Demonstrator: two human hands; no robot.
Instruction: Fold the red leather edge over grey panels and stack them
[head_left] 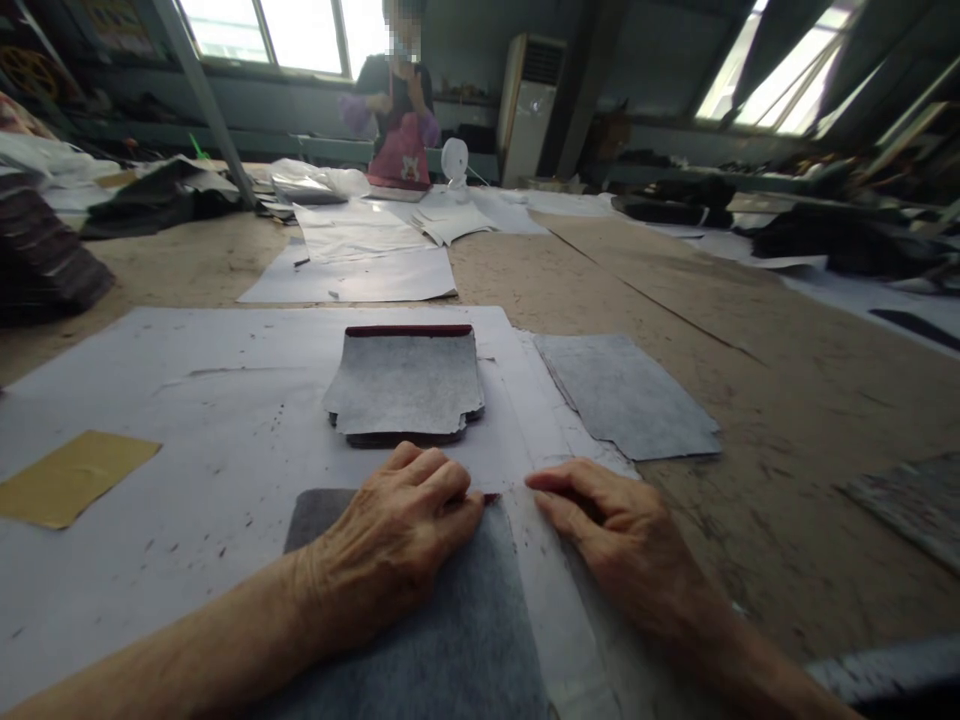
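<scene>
A grey fabric-like piece lies in front of me on white paper. My left hand is closed at its far edge, thumb and fingers pressed together there. A bit of dark red edge shows beside the left thumb; the rest is under the hand. Just right of the piece, my right hand rests low over the paper with thumb and forefinger drawn together. Whatever lies between those fingertips is too small to make out. Beyond my hands sits a stack of similar grey pieces, its far edge folded dark red.
More grey pieces lie at the right on the brown table. A tan card is on the white paper at left. A dark stack stands far left. Across the table is a person in an apron.
</scene>
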